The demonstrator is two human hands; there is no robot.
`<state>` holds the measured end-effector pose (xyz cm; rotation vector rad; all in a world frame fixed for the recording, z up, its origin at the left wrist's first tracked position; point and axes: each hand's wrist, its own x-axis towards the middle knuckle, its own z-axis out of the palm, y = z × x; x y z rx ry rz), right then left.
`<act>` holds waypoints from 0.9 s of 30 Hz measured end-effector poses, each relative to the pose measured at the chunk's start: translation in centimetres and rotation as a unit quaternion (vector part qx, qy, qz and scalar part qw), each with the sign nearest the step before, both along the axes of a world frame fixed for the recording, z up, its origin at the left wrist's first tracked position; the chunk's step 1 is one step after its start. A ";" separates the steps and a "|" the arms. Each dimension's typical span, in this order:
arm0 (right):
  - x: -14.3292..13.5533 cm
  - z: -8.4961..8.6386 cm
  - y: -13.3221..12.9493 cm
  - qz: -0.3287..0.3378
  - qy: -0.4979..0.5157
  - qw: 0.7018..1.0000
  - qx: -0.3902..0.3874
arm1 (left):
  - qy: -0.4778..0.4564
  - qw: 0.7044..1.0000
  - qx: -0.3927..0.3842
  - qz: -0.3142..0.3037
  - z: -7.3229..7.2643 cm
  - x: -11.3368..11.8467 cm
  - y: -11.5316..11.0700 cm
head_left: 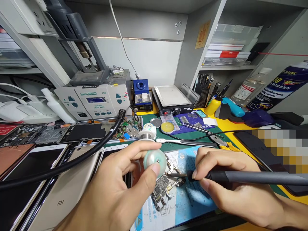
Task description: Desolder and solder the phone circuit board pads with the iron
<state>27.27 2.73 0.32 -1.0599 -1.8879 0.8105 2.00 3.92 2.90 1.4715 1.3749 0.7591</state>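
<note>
My left hand (125,186) is closed on a small round translucent disc (155,158), pale green and pearly, with a dark spot near its middle. Thumb and fingers pinch it above the upper left part of a phone circuit board (162,189). In my right hand (231,183) is a soldering iron (250,177) with a dark grey handle, gripped like a pen. Its thin tip points left and reaches over the board, just below the disc; whether it touches is hard to see. The board lies on a blue and white mat (192,199).
Phones (69,186) lie at left under a thick black hose (101,146). Behind stand a hot-air station (98,99), a heating plate (172,96) and a solder spool (147,131). A brush (187,142), tweezers (197,127) and pliers (218,139) lie beyond the board.
</note>
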 end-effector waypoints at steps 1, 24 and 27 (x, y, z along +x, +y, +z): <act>0.1 0.0 -0.1 0.001 -0.001 1.000 -0.004 | -0.002 1.000 0.003 -0.003 0.0 0.0 0.0; -0.5 0.5 0.5 -0.078 0.046 0.996 -0.023 | 0.010 0.997 0.040 0.060 0.2 -0.1 0.4; -0.4 0.4 0.4 -0.068 0.045 0.997 -0.016 | 0.008 0.998 0.027 0.051 0.2 -0.1 0.5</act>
